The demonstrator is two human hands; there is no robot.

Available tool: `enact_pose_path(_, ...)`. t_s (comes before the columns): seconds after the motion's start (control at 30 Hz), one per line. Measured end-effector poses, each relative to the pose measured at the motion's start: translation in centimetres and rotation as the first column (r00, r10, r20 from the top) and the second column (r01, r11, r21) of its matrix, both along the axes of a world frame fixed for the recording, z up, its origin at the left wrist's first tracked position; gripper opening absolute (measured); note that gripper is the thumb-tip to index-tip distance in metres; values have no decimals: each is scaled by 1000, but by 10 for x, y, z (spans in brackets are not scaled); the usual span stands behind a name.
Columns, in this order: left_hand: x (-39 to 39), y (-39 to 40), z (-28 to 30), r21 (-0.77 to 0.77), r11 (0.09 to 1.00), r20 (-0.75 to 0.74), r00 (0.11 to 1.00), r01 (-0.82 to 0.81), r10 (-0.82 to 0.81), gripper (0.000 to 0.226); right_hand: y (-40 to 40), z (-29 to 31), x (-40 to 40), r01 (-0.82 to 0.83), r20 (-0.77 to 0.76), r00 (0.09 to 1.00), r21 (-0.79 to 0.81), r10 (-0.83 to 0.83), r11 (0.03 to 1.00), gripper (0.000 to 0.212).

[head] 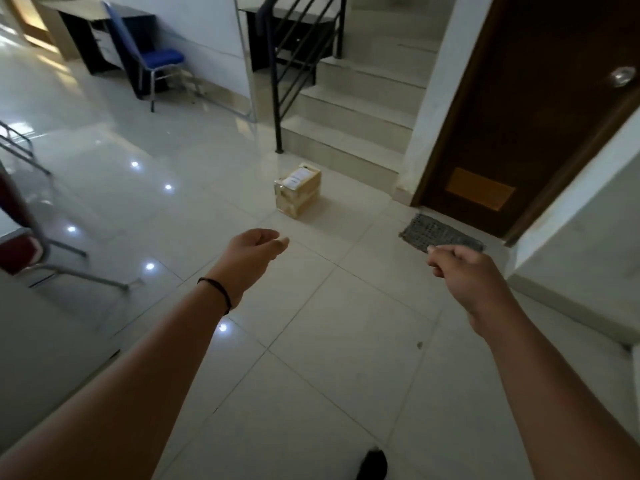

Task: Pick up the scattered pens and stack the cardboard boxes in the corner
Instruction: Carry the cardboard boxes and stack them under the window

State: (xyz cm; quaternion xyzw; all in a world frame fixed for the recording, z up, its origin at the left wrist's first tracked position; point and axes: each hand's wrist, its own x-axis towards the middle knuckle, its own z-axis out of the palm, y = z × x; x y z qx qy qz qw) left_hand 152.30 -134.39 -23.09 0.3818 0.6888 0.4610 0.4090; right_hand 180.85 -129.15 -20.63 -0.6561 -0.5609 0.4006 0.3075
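Ahead, two bare forearms are reaching out over a glossy pale tiled floor [329,323], seen from a camera worn on the person's head. The left hand [252,252] is hanging just left of centre, its fingers loosely curled and relaxed, grasping nothing; a thin black band [217,289] is circling that wrist. The right hand [460,268] is sitting at about three o'clock, fingers curled in toward the thumb, and it appears to be holding nothing, though the fingertips are too blurred to be sure. A small cardboard box [298,192] is resting on the floor toward twelve o'clock, beyond both hands and well apart from them, with a white label on its top face; it may be two boxes stacked, but the blur is leaving that unclear. Just behind it, a tiled staircase [356,116] with a black railing [277,81] is rising. At two o'clock a dark wooden door [519,116] is standing, with a grey mat [440,233] lying on the floor before it. At eleven o'clock a blue chair [152,57] is sitting beside a dark desk. At nine o'clock part of a red chair [20,247] with metal legs is showing. At six o'clock a dark shoe tip [372,462] is peeking in.
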Motion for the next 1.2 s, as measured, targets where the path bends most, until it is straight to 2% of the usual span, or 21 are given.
enact_pose_path(0.13,-4,47,-7,-3,999,21,999,-44,44,17,66,-12,-5,-68,-21,998,-23,67,997,26)
enact_pose_path(0.37,5,150,-20,-43,971,45,970,-236,238,40,207,-18,-8,-206,-10,979,-57,206,977,32)
enact_pose_path(0.6,0,229,-35,-73,946,71,945,-315,320,39,322,-38,-23,-271,-25,963,-92,270,958,20)
enact_pose_path(0.93,-68,393,-78,-129,921,125,915,-369,384,38,504,-72,-103,-296,-29,955,-110,294,949,18)
enact_pose_path(1.2,-130,512,-86,-207,898,117,901,-389,418,38,634,-77,-169,-332,-1,942,-140,335,933,19)
